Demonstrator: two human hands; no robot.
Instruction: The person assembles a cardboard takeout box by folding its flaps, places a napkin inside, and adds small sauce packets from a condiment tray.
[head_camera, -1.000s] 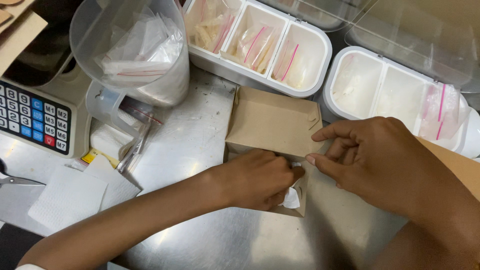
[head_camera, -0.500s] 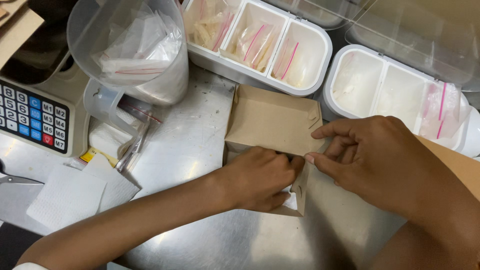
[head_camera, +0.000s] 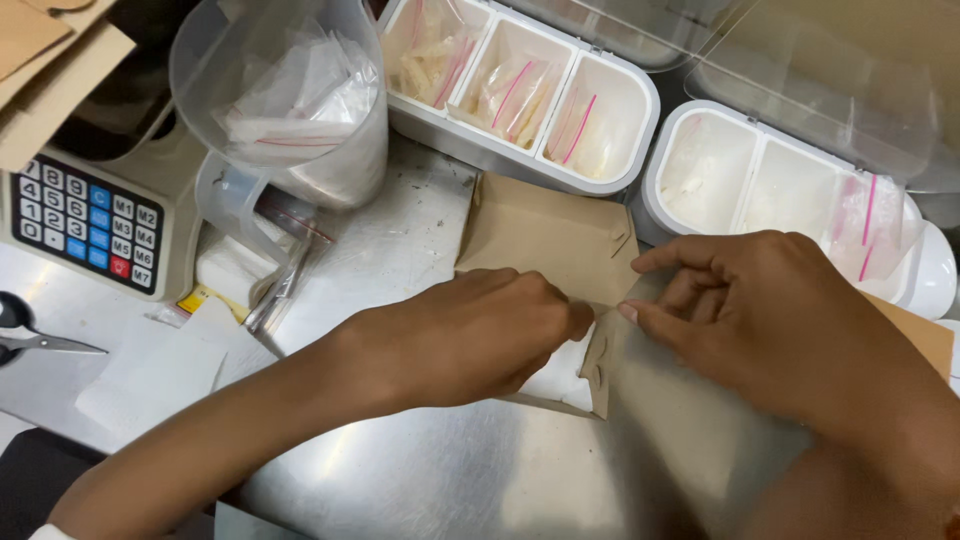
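A brown paper bag (head_camera: 545, 235) lies flat on the steel counter (head_camera: 420, 470) with its mouth towards me. My left hand (head_camera: 470, 335) rests on the bag's mouth, fingers curled over a white packet (head_camera: 562, 375) that sticks out of the opening. My right hand (head_camera: 750, 320) pinches the bag's open edge at the right with thumb and forefinger and holds the flap up. The two hands almost touch at the opening. How far the white packet reaches inside is hidden.
A clear jug (head_camera: 290, 110) with small zip bags stands at the back left. Two white divided trays (head_camera: 520, 90) (head_camera: 760, 180) hold more bags. A scale keypad (head_camera: 85, 225), scissors (head_camera: 30, 335) and white paper (head_camera: 160, 370) lie left.
My left hand has pushed the white packet further into the bag's mouth and shifted slightly. My right hand has stayed on the flap.
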